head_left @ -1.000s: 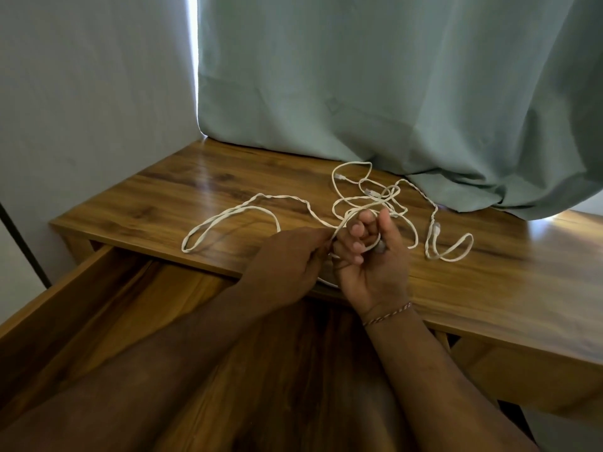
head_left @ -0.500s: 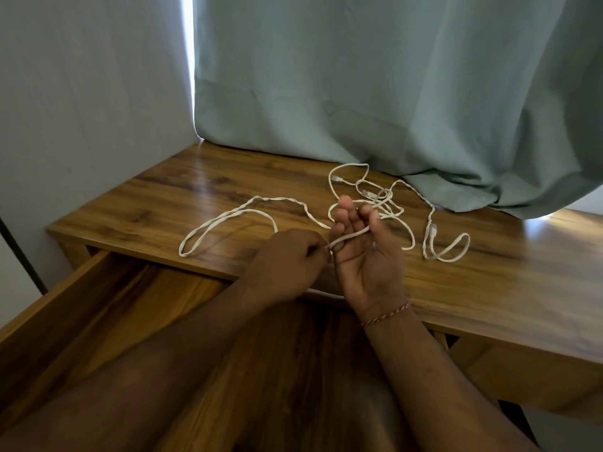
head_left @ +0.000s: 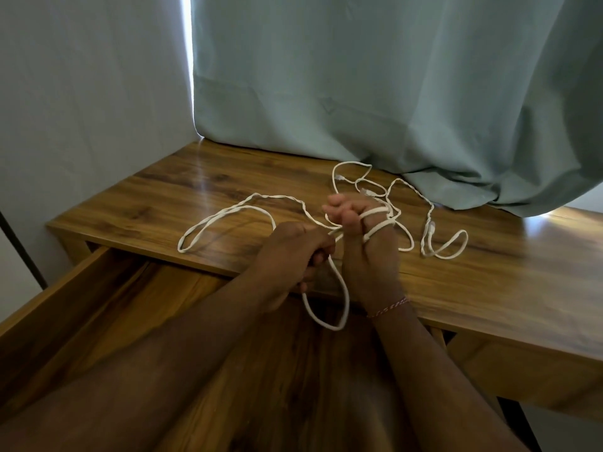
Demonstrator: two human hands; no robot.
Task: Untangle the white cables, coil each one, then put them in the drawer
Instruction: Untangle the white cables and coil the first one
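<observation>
White cables (head_left: 380, 220) wound round right hand (head_left: 368, 252)

Open wooden drawer (head_left: 98, 308) below the desk edge: bare floor, free for a hand from above. Brown wooden desk top (head_left: 182, 197) bare at left and far right. Tangled white cables (head_left: 404, 203) sprawl mid-desk. Pale green curtain (head_left: 391, 93) drapes onto the back edge, blocking reach behind.
</observation>
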